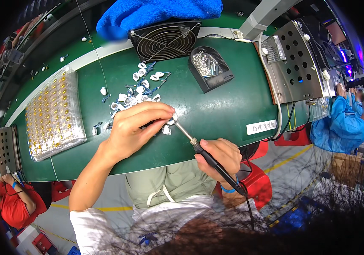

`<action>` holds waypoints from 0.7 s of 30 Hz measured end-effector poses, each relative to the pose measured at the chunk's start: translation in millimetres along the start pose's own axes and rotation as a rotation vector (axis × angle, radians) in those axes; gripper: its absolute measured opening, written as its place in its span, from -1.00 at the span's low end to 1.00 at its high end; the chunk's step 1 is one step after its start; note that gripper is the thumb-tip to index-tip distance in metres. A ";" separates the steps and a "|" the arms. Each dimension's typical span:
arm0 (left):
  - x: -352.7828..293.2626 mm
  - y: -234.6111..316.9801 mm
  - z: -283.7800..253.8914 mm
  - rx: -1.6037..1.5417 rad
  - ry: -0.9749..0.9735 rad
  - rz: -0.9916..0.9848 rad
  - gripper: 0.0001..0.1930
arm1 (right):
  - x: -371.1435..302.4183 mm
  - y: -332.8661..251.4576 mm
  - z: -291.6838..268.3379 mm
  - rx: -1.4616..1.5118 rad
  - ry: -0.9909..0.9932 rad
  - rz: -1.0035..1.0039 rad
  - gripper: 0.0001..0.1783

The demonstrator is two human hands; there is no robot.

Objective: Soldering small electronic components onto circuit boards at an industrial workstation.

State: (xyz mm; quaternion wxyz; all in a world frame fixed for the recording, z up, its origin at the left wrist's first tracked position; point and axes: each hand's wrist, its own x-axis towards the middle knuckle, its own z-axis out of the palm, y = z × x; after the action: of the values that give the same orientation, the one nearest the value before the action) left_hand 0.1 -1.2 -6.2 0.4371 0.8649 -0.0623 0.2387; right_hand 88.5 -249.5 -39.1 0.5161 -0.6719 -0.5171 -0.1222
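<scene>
In my right hand (222, 158) is a black-handled soldering iron (211, 160), its metal shaft slanting up and left. The tip meets a small white plastic part (173, 120), which my left hand (137, 125) pinches between thumb and fingers. My fingers hide much of that part. Just beyond the left hand lies a loose pile of small white oval earbud-like pieces (140, 89), with dark blue strips attached to some. One white piece (167, 129) lies right below the part I hold.
A clear tray (56, 114) with rows of gold-coloured bits stands at left. Behind the pile is a black fan (165, 41) with a blue towel (160, 10) over it. A black bin (211, 83) holds small metal pieces. Perforated metal housing (294, 63) stands right; co-workers sit at both sides.
</scene>
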 end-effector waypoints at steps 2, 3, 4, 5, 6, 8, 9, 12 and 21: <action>0.1 -0.2 -0.4 -0.004 -0.003 0.001 -0.76 | 1.1 -0.2 -0.3 -0.003 -0.002 -0.002 -0.52; 0.2 -0.1 -0.8 -0.002 -0.004 0.003 -0.76 | 1.6 -0.2 -0.4 -0.006 -0.004 -0.005 -0.51; 0.2 -0.1 -0.9 0.000 -0.005 0.004 -0.75 | 1.7 -0.2 -0.5 -0.006 -0.004 -0.004 -0.51; 0.5 -0.2 -0.7 -0.001 -0.005 0.004 -0.75 | 1.7 -0.2 -0.6 -0.009 -0.006 -0.002 -0.51; 0.7 -0.5 -0.3 0.000 -0.007 0.009 -0.75 | 1.6 -0.3 -0.6 -0.012 -0.009 0.000 -0.51; 0.7 -0.5 0.0 0.001 -0.009 0.013 -0.76 | 1.6 -0.4 -0.5 -0.007 -0.010 0.002 -0.51; 0.6 -0.4 -0.1 0.004 -0.007 0.013 -0.76 | 1.6 -0.4 -0.4 -0.004 -0.010 0.004 -0.51; 1.4 0.5 0.3 0.004 -0.002 0.009 -0.76 | 1.5 0.0 0.2 0.000 -0.005 -0.001 -0.51; 0.2 2.5 1.0 -0.014 -0.003 -0.050 -0.77 | -0.4 -1.7 -1.1 -0.012 -0.031 0.012 -0.53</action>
State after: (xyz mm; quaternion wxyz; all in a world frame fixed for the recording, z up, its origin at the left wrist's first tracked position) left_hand -0.1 -3.5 -4.8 0.4490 0.8634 -0.0427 0.2260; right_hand 87.3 -250.7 -38.0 0.5045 -0.6801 -0.5201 -0.1116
